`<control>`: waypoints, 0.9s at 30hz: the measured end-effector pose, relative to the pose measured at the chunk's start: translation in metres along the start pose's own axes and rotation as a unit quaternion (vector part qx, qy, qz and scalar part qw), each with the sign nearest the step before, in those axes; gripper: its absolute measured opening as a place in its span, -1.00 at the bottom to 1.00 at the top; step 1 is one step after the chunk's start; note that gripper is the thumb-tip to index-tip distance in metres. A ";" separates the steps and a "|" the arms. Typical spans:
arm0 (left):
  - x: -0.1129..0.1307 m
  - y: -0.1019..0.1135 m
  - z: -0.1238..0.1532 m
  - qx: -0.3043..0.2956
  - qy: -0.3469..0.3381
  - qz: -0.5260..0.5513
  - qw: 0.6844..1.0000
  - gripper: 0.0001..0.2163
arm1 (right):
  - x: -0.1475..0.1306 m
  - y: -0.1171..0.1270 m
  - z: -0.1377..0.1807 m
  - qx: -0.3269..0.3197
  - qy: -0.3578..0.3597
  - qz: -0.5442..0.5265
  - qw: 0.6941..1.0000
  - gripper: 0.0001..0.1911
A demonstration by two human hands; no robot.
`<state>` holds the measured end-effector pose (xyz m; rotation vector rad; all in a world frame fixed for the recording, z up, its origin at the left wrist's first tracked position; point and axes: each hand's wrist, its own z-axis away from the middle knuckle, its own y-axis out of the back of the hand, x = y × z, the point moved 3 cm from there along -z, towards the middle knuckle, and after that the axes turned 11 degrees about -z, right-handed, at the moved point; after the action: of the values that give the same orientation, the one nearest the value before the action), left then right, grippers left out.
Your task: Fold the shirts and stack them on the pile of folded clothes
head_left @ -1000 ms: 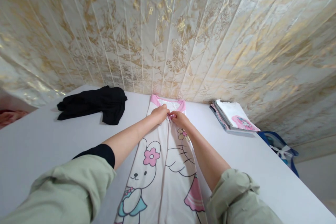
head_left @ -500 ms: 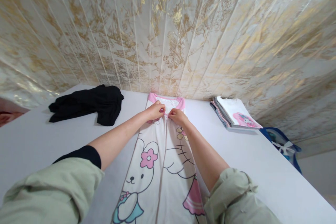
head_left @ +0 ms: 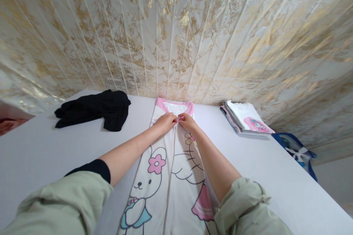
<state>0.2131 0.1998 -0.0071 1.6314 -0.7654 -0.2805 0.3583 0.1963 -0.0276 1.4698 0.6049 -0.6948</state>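
Observation:
A white garment (head_left: 168,176) printed with cartoon animals and trimmed with a pink collar lies lengthwise on the white table (head_left: 41,154), its two side flaps folded in and meeting along the middle. My left hand (head_left: 166,122) and my right hand (head_left: 186,121) meet near the collar, each pinching the edge of a flap where the two edges come together. Both forearms stretch out over the garment, sleeves pushed up.
A crumpled black garment (head_left: 95,108) lies at the back left. A stack of folded clothes (head_left: 246,121) with a pink print on top sits at the back right. A blue bag (head_left: 296,154) stands past the right edge. A gold-marbled wall rises behind.
Both hands have stayed together near the collar, shifting only slightly along the fabric edges. The view has moved a little.

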 end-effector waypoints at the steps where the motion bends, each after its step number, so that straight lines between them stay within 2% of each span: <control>1: 0.001 -0.002 0.001 -0.002 0.002 -0.005 1.000 -0.87 | -0.002 -0.001 0.002 0.000 0.001 0.007 1.000 -0.62; 6: 0.000 -0.006 -0.002 -0.009 0.018 -0.032 0.999 -0.87 | -0.019 -0.004 0.024 0.030 0.015 0.058 0.998 -0.62; 10: 0.004 0.004 0.002 -0.017 0.005 -0.039 0.999 -0.84 | -0.023 0.005 0.051 0.043 0.046 0.086 0.994 -0.57; 14: 0.019 0.014 0.022 -0.005 -0.036 -0.047 0.998 -0.79 | -0.020 0.015 0.081 0.050 0.093 0.188 0.976 -0.67; 17: 0.027 0.013 0.035 -0.015 -0.076 -0.053 0.996 -0.82 | -0.012 0.017 0.097 0.039 0.098 0.247 0.963 -0.71; 23: 0.024 0.015 0.039 -0.034 -0.090 -0.061 0.993 -0.80 | -0.002 0.025 0.112 0.042 0.106 0.231 0.966 -0.71; 27: 0.035 0.019 0.050 -0.032 -0.109 -0.049 0.992 -0.80 | -0.002 0.032 0.126 0.041 0.133 0.229 0.964 -0.72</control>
<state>0.2043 0.1377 0.0083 1.5965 -0.8330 -0.5546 0.3743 0.0701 -0.0022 1.7180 0.4166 -0.1634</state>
